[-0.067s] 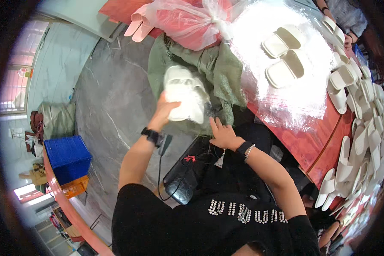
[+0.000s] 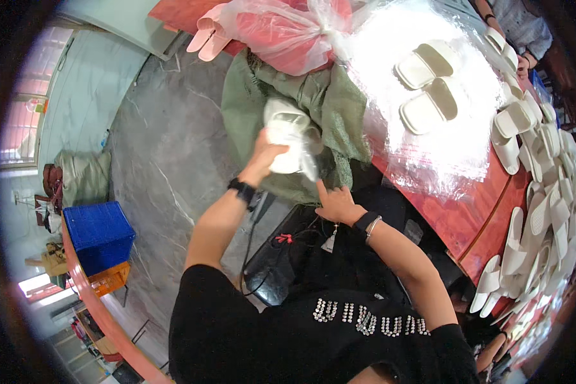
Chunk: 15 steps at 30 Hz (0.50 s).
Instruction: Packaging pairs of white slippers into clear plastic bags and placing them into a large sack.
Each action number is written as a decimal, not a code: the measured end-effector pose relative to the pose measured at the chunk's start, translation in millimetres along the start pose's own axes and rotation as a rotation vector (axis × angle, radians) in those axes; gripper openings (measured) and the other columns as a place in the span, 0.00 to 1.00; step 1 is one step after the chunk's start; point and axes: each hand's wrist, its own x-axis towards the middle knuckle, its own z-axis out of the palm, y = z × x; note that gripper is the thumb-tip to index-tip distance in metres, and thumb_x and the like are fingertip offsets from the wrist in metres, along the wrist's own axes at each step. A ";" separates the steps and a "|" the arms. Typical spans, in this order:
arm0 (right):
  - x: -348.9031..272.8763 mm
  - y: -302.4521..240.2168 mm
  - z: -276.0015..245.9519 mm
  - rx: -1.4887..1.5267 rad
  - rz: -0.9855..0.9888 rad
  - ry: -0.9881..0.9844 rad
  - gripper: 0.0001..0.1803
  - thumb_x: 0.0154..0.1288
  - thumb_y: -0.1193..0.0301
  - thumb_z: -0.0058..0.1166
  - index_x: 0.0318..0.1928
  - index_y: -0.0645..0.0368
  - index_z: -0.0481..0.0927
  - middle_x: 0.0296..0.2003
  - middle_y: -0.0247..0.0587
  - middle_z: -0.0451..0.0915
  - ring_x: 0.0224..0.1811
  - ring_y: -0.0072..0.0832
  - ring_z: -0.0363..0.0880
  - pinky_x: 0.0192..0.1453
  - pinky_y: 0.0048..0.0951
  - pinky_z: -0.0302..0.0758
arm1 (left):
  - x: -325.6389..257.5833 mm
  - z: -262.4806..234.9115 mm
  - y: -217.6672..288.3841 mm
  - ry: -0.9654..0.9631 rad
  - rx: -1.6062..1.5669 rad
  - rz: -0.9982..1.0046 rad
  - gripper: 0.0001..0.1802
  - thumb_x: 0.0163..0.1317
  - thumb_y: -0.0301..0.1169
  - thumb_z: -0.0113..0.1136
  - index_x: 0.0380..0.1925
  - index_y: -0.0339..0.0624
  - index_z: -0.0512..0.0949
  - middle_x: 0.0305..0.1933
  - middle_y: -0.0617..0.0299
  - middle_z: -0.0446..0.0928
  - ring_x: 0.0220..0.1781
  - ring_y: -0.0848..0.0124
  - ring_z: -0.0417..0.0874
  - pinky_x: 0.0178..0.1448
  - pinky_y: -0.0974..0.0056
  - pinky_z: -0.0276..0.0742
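Observation:
A pair of white slippers in a clear plastic bag is gripped by my left hand, its fingers closed on the near left side. The pair hangs over the mouth of a green woven sack. Close to the bag's lower right corner, my right hand has its index finger stretched out and nothing visible in it. Whether that fingertip touches the plastic I cannot tell. On the red table, a white slide slipper lies beside another on a stack of clear plastic bags.
Many loose white slippers are heaped on the table at right. Pink slippers in a knotted clear bag rest at the far side. A blue crate stands left. Another person's hand shows at the upper right.
My left hand has moved the bagged slippers a little right, and they appear more turned. My right hand has barely moved.

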 end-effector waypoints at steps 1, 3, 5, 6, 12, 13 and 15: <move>3.6 4.4 -2.7 -0.075 0.065 -0.148 0.25 0.55 0.66 0.49 0.54 0.62 0.67 0.45 0.58 0.75 0.49 0.45 0.73 0.55 0.42 0.59 | 15.0 29.1 -9.7 0.104 0.022 -0.052 0.27 0.41 0.13 0.57 0.46 0.34 0.66 0.40 0.55 0.75 0.40 0.62 0.79 0.47 0.59 0.77; 4.0 8.0 11.6 -0.220 0.001 -0.115 0.13 0.53 0.68 0.48 0.40 0.54 0.78 0.33 0.42 0.81 0.45 0.37 0.76 0.52 0.37 0.59 | 47.7 60.9 -27.8 0.015 0.023 -0.144 0.21 0.38 0.16 0.58 0.38 0.34 0.72 0.32 0.57 0.76 0.33 0.63 0.78 0.38 0.60 0.74; -3.6 16.3 17.3 -0.316 -0.245 -0.004 0.08 0.50 0.68 0.50 0.31 0.46 0.81 0.32 0.33 0.80 0.42 0.31 0.76 0.50 0.35 0.59 | 75.6 145.7 -47.9 0.812 0.453 -0.266 0.17 0.47 0.20 0.49 0.41 0.31 0.72 0.42 0.43 0.75 0.42 0.51 0.76 0.46 0.53 0.69; -10.3 1.6 14.5 -0.339 -0.345 0.060 0.08 0.49 0.69 0.51 0.31 0.42 0.81 0.29 0.29 0.79 0.39 0.28 0.75 0.47 0.33 0.60 | 85.9 126.2 -76.2 0.839 0.455 -0.265 0.17 0.47 0.20 0.49 0.41 0.31 0.72 0.42 0.43 0.75 0.42 0.51 0.76 0.46 0.53 0.69; -32.0 11.5 7.6 -0.303 -0.498 0.117 0.13 0.47 0.70 0.52 0.35 0.40 0.80 0.29 0.28 0.77 0.38 0.27 0.73 0.46 0.31 0.59 | 97.0 -51.9 -156.5 0.576 0.187 -0.366 0.18 0.52 0.27 0.50 0.43 0.30 0.72 0.46 0.41 0.73 0.47 0.47 0.74 0.50 0.55 0.69; -32.9 23.0 9.2 -0.244 -0.460 0.123 0.14 0.48 0.70 0.52 0.37 0.40 0.80 0.30 0.28 0.76 0.39 0.27 0.73 0.46 0.31 0.59 | 89.5 -74.5 -168.2 0.557 0.158 -0.389 0.17 0.52 0.27 0.50 0.43 0.30 0.72 0.45 0.42 0.74 0.46 0.48 0.74 0.50 0.55 0.69; -30.0 23.7 9.5 -0.148 -0.466 0.170 0.14 0.50 0.70 0.50 0.40 0.40 0.79 0.32 0.29 0.76 0.39 0.28 0.73 0.47 0.32 0.59 | 72.7 -126.1 -165.1 0.578 0.121 -0.420 0.17 0.53 0.28 0.51 0.43 0.31 0.72 0.44 0.44 0.74 0.45 0.50 0.75 0.49 0.55 0.69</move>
